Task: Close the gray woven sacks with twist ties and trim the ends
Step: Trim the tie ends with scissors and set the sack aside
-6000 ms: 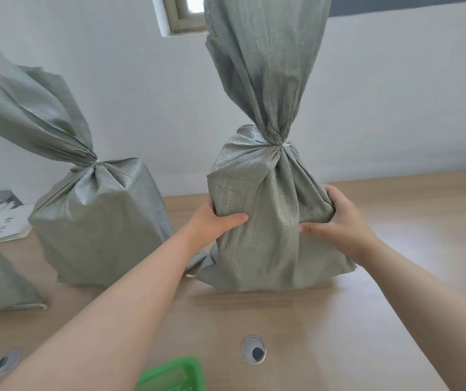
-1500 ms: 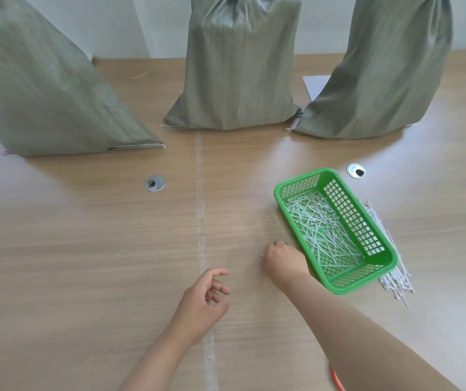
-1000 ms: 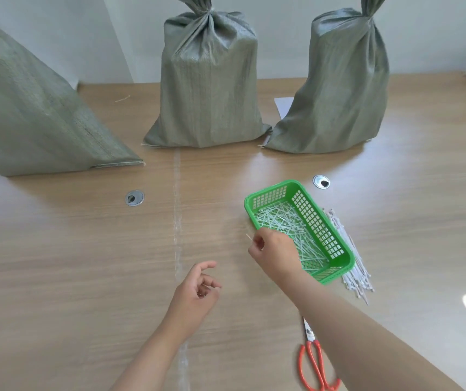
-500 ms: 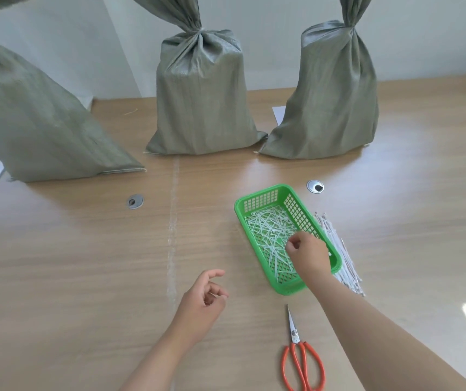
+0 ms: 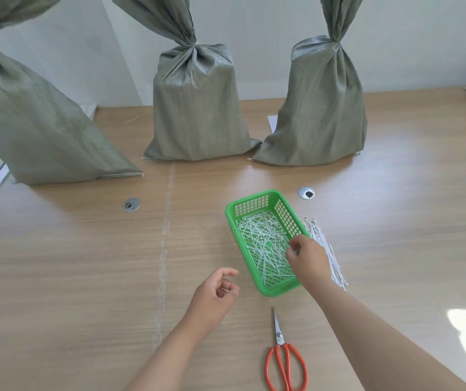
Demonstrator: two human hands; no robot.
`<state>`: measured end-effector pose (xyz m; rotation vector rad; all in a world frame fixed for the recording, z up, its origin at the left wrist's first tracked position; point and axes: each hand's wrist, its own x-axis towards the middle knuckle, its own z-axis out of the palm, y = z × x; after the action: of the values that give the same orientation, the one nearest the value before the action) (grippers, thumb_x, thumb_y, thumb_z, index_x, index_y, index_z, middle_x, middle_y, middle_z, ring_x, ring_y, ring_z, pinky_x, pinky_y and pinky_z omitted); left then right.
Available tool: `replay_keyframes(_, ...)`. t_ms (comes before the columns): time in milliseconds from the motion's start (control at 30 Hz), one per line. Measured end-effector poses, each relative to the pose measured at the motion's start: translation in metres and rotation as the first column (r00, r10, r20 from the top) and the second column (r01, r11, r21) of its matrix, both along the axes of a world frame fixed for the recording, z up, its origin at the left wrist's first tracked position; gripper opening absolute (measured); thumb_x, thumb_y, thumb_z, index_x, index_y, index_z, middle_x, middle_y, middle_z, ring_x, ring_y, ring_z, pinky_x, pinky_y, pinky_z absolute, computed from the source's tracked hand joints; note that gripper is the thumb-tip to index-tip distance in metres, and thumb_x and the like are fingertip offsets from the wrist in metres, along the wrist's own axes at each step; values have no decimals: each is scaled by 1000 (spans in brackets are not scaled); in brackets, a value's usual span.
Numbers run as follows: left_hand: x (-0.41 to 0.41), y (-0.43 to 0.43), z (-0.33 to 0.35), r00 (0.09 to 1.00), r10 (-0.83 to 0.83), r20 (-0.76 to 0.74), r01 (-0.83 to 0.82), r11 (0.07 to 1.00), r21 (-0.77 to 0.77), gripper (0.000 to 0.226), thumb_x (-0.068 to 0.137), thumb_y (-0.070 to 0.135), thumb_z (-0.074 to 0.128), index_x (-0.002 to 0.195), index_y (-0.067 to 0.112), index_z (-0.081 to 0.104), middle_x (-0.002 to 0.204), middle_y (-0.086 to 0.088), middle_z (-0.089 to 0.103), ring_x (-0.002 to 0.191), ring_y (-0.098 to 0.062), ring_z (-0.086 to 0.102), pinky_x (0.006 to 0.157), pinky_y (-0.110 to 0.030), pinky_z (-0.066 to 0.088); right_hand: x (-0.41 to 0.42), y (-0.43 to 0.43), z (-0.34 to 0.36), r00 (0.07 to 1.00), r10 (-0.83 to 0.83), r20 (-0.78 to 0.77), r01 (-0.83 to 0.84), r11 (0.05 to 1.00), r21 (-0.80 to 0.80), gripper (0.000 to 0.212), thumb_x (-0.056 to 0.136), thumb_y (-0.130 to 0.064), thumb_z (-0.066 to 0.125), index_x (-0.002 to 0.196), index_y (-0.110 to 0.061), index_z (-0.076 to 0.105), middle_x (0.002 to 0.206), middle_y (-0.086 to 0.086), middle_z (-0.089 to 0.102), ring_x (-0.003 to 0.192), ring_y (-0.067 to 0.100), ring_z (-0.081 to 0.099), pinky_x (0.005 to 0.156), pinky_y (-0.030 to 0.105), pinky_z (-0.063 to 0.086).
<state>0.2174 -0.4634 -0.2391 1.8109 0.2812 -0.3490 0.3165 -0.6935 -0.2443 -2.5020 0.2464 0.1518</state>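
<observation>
Three sacks (image 5: 197, 108) stand tied at the counter's far edge; the right hand (image 5: 308, 259) pinches over the basket (image 5: 265, 290), holding what, unclear; left hand (image 5: 212, 300) loosely curled, empty.

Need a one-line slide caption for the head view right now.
Right hand reaches into green basket of tie offcuts; three tied gray sacks behind, scissors nearby.

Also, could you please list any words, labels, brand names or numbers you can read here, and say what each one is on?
No text can be read in this view.
Gray woven sacks: plain weave, no print visible.
Green basket: no label.
Scissors: no legible mark; the pivot is too small to tell.
White sheet behind the sacks: the visible part is blank.
</observation>
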Motion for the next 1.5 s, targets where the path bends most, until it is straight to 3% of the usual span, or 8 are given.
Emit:
replay_keyframes(167,4,14,17,998,44,34,-44,999,0,34,91,4,63,109,32,65,86,4,69,64,-6,49,63,-14,44,-6,15,11,998,64,-7,-64,998,12,19,89,-23,63,107,-20,66,101,-7,67,88,16,62,72,29,48)
replay_keyframes(300,2,48,35,994,74,78,-73,997,-13,31,92,3,63,106,30,67,82,8,65,65,-9,48,63,-15,42,-13,44,26,995,100,13,-100,994,32,20,87,-24,63,107,-21,66,99,-8,66,86,14,64,77,33,54)
replay_keyframes(633,-5,197,76,984,38,173,-47,998,44,28,93,4,61,108,27,66,92,2,70,64,2,53,62,-10,44,-39,179,72,983,110,146,-122,989,80,18,80,-16,67,97,-20,68,86,-7,68,78,13,63,77,31,51)
replay_keyframes(900,-7,298,102,968,103,228,-115,993,39,29,91,7,62,103,33,67,85,8,67,64,-2,52,66,-18,46,-63,290,93,980,122,160,-150,973,175,15,84,-17,68,97,-23,67,83,-10,68,75,5,62,71,23,45)
replay_keyframes(1033,-7,325,116,948,182,261,-201,979,45,30,90,5,61,103,32,67,85,9,68,66,-4,52,62,-14,44,-50,321,106,968,182,173,-213,959,185,16,85,-18,67,100,-23,68,86,-9,68,75,3,60,65,10,38)
replay_keyframes(1133,-7,337,123,924,267,273,-291,956,49,32,90,5,60,104,33,66,92,8,69,67,1,54,64,-12,45,-35,338,121,958,213,192,-252,945,210,15,86,-16,66,100,-23,67,87,-9,68,78,4,61,64,4,37)
replay_keyframes(1333,10,369,138,881,327,341,-374,924,83,37,89,3,64,107,35,62,113,12,64,75,10,56,70,-4,43,-15,387,148,967,131,217,-207,901,380,15,86,-14,67,96,-26,66,94,-14,70,82,-1,62,65,9,42)
replay_keyframes(1500,58,432,150,864,329,380,-384,920,77,43,88,7,65,110,43,57,121,14,63,96,-6,61,79,-16,46,23,449,169,965,119,233,-214,873,439,21,87,-16,66,106,-24,66,97,-15,69,88,-1,63,71,12,44)
